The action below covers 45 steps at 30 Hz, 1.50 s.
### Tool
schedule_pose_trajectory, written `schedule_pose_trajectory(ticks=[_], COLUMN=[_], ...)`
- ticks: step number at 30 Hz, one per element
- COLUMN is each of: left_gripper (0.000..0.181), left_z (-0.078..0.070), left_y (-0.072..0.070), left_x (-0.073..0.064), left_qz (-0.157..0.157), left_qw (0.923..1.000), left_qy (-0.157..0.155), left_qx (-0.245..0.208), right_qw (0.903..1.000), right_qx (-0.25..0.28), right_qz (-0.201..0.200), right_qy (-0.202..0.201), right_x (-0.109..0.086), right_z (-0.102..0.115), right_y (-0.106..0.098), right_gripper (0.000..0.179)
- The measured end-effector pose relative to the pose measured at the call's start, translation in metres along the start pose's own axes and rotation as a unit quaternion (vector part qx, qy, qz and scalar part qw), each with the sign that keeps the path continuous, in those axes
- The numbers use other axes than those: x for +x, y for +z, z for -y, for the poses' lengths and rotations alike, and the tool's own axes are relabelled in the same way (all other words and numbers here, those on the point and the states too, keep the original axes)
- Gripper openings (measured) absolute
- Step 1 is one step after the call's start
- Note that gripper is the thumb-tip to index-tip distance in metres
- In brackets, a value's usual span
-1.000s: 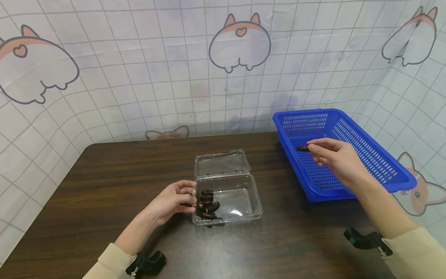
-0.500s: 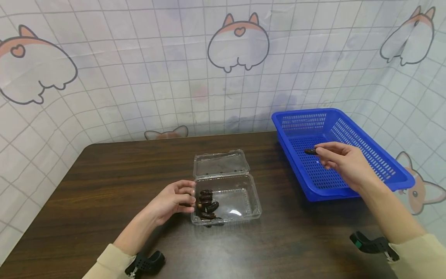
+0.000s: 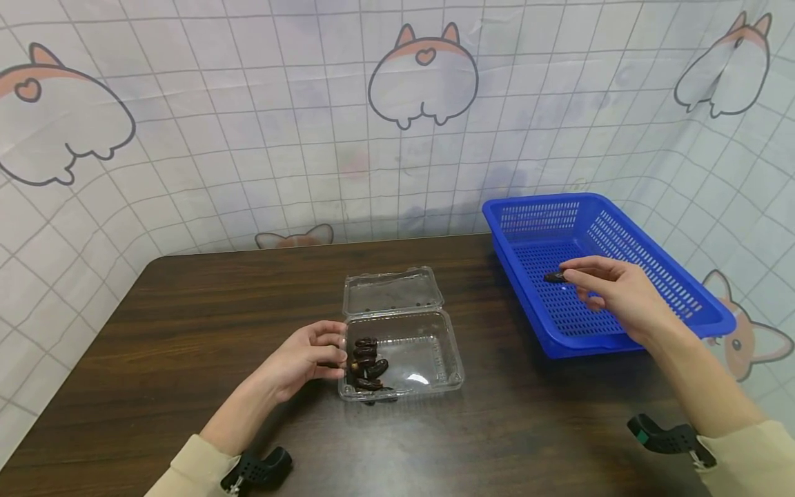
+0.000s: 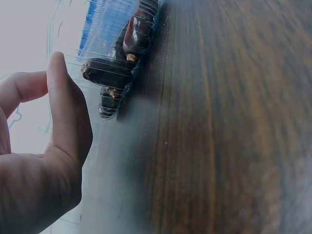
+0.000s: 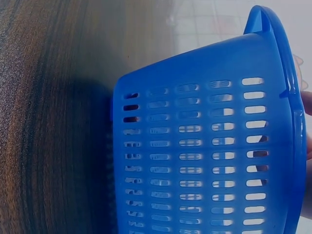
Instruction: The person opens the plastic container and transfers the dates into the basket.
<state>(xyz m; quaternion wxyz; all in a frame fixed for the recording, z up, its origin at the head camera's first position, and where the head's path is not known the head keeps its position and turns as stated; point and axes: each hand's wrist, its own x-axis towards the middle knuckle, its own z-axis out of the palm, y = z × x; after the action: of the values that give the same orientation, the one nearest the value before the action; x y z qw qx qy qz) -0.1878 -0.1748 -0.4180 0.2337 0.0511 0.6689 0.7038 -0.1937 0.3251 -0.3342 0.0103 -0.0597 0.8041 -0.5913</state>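
Over the blue basket [image 3: 528,283], my right hand [image 3: 615,290] pinches a dark brown date [image 3: 555,277] between thumb and fingers. The date hangs inside the basket's rim outline, and its height above the bottom is hard to judge. At the table's middle stands a clear plastic clamshell box [image 3: 428,352] with its lid folded back. Several dates [image 3: 366,366] lie in its left part, and the left wrist view shows dates [image 4: 107,72] through the wall. My left hand [image 3: 310,355] touches the box's left side with loosely extended fingertips. The right wrist view mostly shows the basket's slotted side [image 5: 204,63].
The dark wooden table [image 3: 205,310] backs onto a white gridded cloth [image 3: 292,138] with cartoon animals. The basket's raised wall [image 3: 553,352] stands near my right forearm. Black wrist devices [image 3: 257,473] sit at both cuffs.
My right hand has moved slightly right and lower over the basket with the date still pinched. My left hand has stayed at the box's side.
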Motion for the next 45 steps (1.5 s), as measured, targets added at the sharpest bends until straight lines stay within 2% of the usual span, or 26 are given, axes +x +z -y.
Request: schedule_pose_trajectory(ticks=[5, 11, 18, 25, 32, 40, 45], left_gripper=[0.056, 0.057, 0.057, 0.055, 0.055, 0.055, 0.055], left_z=[0.0, -0.001, -0.002, -0.003, -0.003, -0.004, -0.005], left_y=[0.0, 0.0, 0.0, 0.0, 0.001, 0.001, 0.001], left_x=[0.0, -0.001, -0.002, -0.001, -0.001, 0.0, -0.002], left_qz=[0.001, 0.002, 0.001, -0.006, -0.008, -0.005, -0.002], left_qw=[1.0, 1.0, 1.0, 1.0, 1.0, 1.0, 1.0], left_qy=[0.0, 0.002, 0.002, -0.002, 0.0, -0.001, -0.001], left_qx=[-0.004, -0.008, -0.008, -0.001, 0.001, -0.005, -0.008], right_qw=[1.0, 0.9984, 0.9967, 0.9904, 0.9839, 0.9759, 0.9655], right_qx=[-0.001, -0.052, -0.074, -0.112, -0.105, -0.093, -0.092], right_qz=[0.004, 0.016, 0.034, 0.078, 0.142, 0.196, 0.242], right_qy=[0.007, 0.014, 0.004, -0.022, -0.029, -0.028, -0.027], right_x=[-0.001, -0.002, 0.002, 0.01, 0.024, 0.036, 0.038], right_z=[0.001, 0.003, 0.012, 0.034, 0.051, 0.055, 0.052], right_y=[-0.003, -0.003, 0.005, 0.033, 0.071, 0.109, 0.134], right_gripper=[0.018, 0.023, 0.028, 0.038, 0.032, 0.027, 0.032])
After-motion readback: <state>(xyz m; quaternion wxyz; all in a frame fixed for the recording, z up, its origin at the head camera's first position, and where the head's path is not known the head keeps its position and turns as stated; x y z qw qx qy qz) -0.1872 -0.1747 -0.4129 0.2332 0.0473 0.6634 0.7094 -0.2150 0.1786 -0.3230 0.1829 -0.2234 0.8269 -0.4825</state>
